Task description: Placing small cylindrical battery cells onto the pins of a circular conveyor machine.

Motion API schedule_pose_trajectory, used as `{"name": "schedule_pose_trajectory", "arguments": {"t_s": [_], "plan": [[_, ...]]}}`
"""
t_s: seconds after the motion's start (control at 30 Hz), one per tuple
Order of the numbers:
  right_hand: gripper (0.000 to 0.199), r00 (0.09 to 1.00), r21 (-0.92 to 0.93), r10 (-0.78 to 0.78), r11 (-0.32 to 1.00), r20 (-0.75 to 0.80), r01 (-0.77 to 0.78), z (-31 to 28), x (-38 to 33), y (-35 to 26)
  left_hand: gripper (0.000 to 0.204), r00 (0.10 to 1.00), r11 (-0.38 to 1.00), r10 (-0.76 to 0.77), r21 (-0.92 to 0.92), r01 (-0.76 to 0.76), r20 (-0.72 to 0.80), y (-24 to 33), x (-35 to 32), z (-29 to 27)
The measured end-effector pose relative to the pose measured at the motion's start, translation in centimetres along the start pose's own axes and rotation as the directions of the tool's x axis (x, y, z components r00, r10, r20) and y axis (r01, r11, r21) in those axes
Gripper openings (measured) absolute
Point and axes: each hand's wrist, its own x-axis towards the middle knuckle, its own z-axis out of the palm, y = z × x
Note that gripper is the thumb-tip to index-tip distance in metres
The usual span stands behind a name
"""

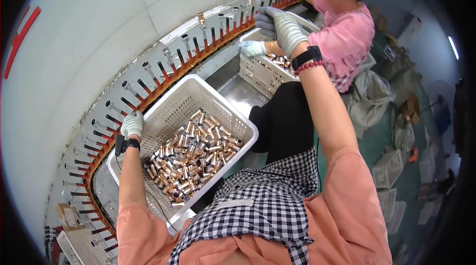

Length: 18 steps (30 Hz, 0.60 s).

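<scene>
My left hand (132, 125), in a striped knit glove with grey fingers, is at the rim of a white perforated plastic basket (245, 125), next to the peg conveyor. Its fingers look curled over the rim, partly hidden. Inside the basket lies a loose heap of copper-coloured metal tubes (191, 158), some with dark ends. Raised in the air, my right hand (282, 26) wears the same kind of glove; its fingers are stretched out and hold nothing. It appears in front of the co-worker's basket.
A curved conveyor (171, 78) with upright black-and-red pegs, some bearing metal tubes, runs along the pale wall. A co-worker in pink (347, 32) sits at the right beside a second white basket (260, 74) of tubes. Sacks (369, 99) and crates (387, 168) lie on the green floor.
</scene>
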Motion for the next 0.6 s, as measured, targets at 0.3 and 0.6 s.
{"name": "schedule_pose_trajectory", "arguments": {"t_s": [0.3, 0.6], "plan": [[0.041, 0.988, 0.151, 0.044, 0.986, 0.146, -0.066, 9.6, 10.6, 3.7, 0.051, 0.995, 0.999, -0.040, 0.021, 0.038, 0.087, 1.0, 0.8, -0.7], [0.049, 0.944, -0.048, -0.038, 0.997, 0.327, 0.056, 24.2, 23.0, 13.2, 0.047, 0.990, 0.990, -0.143, 0.021, 0.142, 0.017, 0.0, 0.9, -0.3]]}}
